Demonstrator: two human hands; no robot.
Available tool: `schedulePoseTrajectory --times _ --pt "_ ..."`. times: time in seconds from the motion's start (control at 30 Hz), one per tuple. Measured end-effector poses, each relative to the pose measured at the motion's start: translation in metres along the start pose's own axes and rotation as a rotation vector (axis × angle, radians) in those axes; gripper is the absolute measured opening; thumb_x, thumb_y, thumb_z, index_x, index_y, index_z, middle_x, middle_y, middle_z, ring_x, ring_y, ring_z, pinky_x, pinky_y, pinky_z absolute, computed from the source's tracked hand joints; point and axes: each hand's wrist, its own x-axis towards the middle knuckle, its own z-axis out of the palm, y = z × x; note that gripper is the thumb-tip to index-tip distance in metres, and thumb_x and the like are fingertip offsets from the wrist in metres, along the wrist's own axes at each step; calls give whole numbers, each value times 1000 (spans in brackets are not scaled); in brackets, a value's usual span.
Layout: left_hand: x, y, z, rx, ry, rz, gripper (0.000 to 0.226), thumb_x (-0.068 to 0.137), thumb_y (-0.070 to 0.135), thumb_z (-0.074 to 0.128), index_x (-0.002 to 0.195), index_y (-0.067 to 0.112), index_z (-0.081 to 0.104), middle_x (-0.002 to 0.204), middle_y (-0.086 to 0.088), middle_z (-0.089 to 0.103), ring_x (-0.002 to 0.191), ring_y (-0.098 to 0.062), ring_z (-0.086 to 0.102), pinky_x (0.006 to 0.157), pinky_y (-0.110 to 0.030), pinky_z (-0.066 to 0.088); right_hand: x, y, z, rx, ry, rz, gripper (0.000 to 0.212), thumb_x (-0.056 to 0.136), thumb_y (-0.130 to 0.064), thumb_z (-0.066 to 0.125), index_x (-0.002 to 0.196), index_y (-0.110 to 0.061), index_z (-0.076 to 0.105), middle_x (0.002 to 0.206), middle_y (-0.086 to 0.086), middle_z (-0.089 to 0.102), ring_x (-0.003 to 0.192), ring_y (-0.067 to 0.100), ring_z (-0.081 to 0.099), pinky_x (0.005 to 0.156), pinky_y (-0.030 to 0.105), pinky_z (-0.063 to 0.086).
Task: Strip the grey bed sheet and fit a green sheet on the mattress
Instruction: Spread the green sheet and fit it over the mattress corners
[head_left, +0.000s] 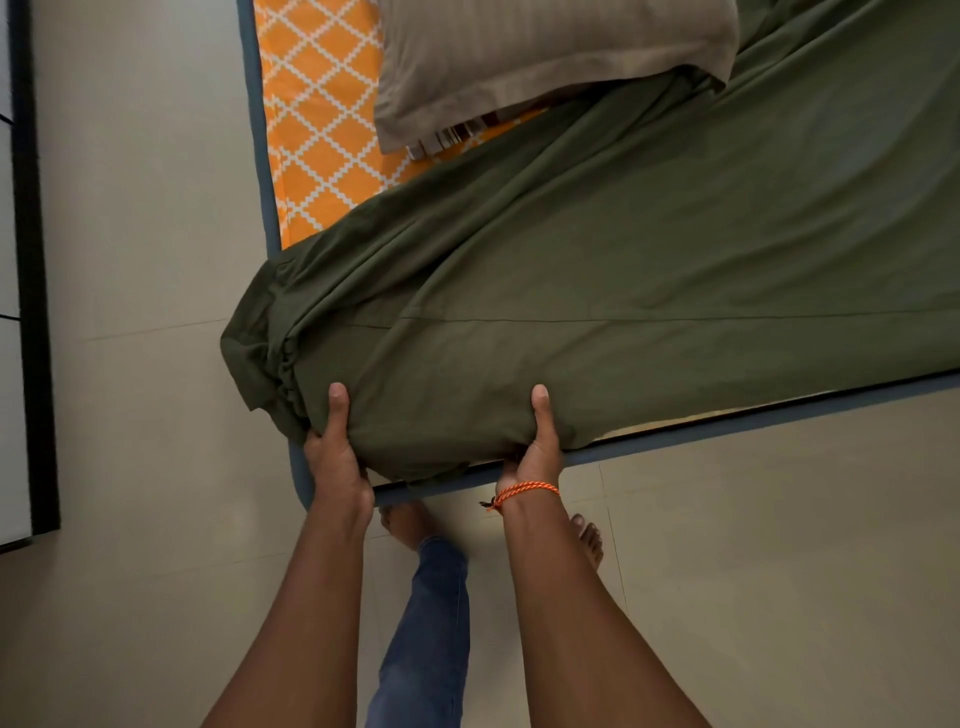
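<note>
Now both grips, left hand (335, 457) and right hand (535, 452), clutching green sheet (597, 291) over mattress (317, 119) corner.

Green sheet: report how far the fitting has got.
Done: no grey sheet shows. In hand: left hand and right hand grip the green sheet at the near mattress corner. Left: the orange mattress beside the pillow lies bare.

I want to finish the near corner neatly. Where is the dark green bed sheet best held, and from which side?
Take the dark green bed sheet at its gathered hem under the near mattress corner, coming from the foot edge below. Left hand and right hand already have this grip: thumbs on top, fingers beneath. The bunched corner pocket hangs beyond the blue-grey bed frame, so pulling downwards should seat it.
</note>
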Motion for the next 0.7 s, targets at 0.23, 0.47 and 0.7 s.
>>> schedulePoseTrajectory --times 0.23,0.47,0.7 --pt "-18 -22 -8 10 86 -12 78 82 60 80 147 24 56 133 7 69 118 -13 67 95 -37 58 -1 -2 -26 -17 33 -6 66 68 -36 95 124 -17 66 121 2 75 112 25 71 102 51 56" --pt "-17 -35 -5 38 188 -51 82 84 70 73 150 24 54 135 7 66 121 -16 65 95 -36 57 11 -5 -40 -201 -23 97 83 69 -55 89 137 -23 54 131 1 66 121 26 63 104 52 54" --pt "-88 -84 54 345 653 175 59 96 44 69 138 8 48 138 -11 48 117 -26 54 91 -38 47 3 -2 -50 -380 161 -176 92 78 -63 81 149 -22 38 142 0 53 125 20 57 106 44 53"
